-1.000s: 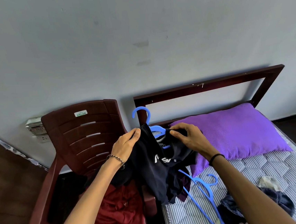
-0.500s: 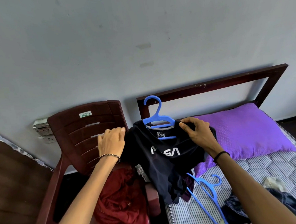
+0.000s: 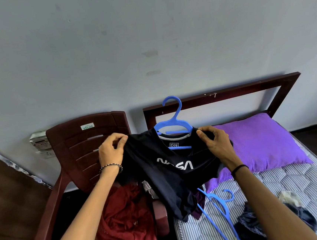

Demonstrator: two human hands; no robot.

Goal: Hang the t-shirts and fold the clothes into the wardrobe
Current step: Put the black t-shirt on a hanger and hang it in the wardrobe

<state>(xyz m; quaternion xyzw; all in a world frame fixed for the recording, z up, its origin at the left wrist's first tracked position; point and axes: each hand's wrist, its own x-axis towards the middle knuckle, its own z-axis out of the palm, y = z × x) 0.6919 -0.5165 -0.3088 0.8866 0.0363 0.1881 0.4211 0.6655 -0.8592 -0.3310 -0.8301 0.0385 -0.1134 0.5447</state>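
1. Black t-shirt (image 3: 169,178), white "NASA" lettering on the chest, "DN" label at the neck. You hold it up in the air, above the gap between chair and bed, and its lower part hangs crumpled towards the mattress edge.

2. Blue hanger (image 3: 173,122), plastic. It sits inside the shirt's neck opening with the hook upright above the collar and the crossbar showing below the label.

3. Your left hand (image 3: 111,152): grip pinched on the shirt's shoulder seam, thumb and fingers curled into the cloth. Beaded bracelet (image 3: 110,166) at the wrist.

4. Your right hand (image 3: 217,145): grip clamped on the opposite shoulder, just beside the hanger's arm. Black band (image 3: 238,168) at the wrist.

5. Dark red plastic chair (image 3: 75,147) with a "DELUX" sticker on the backrest, standing against the wall beside the bed.

6. Red garment (image 3: 124,219), heaped on the chair seat below your left forearm.

7. Bed with a striped quilted mattress (image 3: 305,187) and a dark wooden headboard (image 3: 228,91) against the wall.

8. Purple pillow (image 3: 256,143), at the head of the bed behind your right hand.

9. Spare blue hangers (image 3: 218,205), lying on the mattress under the hanging shirt. Count unclear.

10. Dark clothes pile (image 3: 250,221), on the mattress near the spare hangers, partly hidden by your right forearm.

11. Wall socket unit (image 3: 40,143), behind the chair's left side.
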